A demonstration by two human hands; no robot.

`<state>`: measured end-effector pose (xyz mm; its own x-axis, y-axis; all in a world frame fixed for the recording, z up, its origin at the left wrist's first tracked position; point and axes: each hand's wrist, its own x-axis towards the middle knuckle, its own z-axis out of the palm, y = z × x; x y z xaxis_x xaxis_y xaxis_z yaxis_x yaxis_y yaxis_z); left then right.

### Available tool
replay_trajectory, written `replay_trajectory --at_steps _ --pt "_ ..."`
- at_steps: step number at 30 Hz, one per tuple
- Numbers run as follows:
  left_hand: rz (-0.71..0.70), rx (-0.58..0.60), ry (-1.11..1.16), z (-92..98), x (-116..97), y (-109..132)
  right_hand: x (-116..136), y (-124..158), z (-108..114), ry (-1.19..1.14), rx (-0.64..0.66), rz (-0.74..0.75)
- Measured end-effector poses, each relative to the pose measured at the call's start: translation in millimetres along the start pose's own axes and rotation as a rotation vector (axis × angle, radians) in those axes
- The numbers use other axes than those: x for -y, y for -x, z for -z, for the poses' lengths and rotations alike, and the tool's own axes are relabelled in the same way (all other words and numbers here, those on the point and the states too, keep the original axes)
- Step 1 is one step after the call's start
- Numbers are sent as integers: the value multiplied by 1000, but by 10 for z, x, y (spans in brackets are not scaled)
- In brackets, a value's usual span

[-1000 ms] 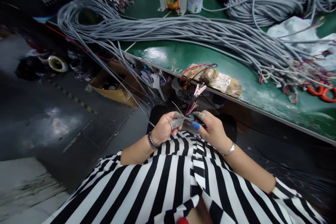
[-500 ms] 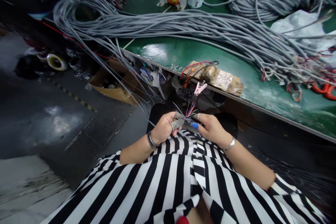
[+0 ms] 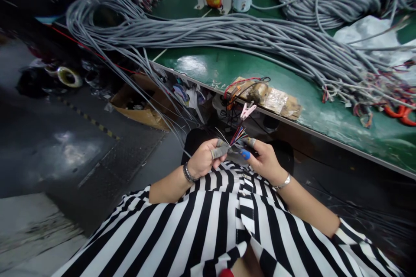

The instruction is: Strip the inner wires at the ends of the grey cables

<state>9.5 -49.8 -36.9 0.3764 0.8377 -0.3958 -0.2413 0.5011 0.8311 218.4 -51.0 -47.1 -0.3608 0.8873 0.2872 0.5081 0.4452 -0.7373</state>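
My left hand (image 3: 206, 153) is closed in a pinch on the stripped end of a grey cable, its thumb and finger wrapped in grey tape. A fan of thin coloured wires (image 3: 238, 135) sticks up from that end, between my two hands. One pale strand (image 3: 222, 133) points away up and to the left. Just right of the wires is my right hand (image 3: 266, 162), thumb and forefinger curled in towards them. A blue cover is on its thumb and tape on its forefinger. Greyish strands run to these fingertips, too fine to make out clearly.
Beyond my hands, a pink clip (image 3: 248, 111) stands at the edge of the green table (image 3: 214, 62), beside a taped cardboard piece (image 3: 277, 98). A long bundle of grey cables (image 3: 208, 30) crosses the table. Orange-handled scissors (image 3: 404, 114) lie right; a cardboard box (image 3: 139, 114) sits below left.
My right hand has moved slightly to the right, away from my left hand. The coloured wires now lean more to the right. My left hand has stayed in place.
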Motion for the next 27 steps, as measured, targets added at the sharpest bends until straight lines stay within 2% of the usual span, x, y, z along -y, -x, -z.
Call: replay_trajectory --at_steps 5,11,14,20,23,27 --pt "-15 14 -10 10 7 7 5 -7 20 -25 1 7" --pt "-10 58 -122 8 24 35 64 -86 52 7 176 111" --pt "-24 50 -166 20 34 48 61 -100 39 39 217 117" --pt "-93 70 -174 39 87 28 49 -81 -9 91 209 96" --pt "-126 34 -169 9 99 18 78 -74 -24 146 178 112" --pt "-240 11 -108 -49 83 29 134 -69 -42 219 147 123"
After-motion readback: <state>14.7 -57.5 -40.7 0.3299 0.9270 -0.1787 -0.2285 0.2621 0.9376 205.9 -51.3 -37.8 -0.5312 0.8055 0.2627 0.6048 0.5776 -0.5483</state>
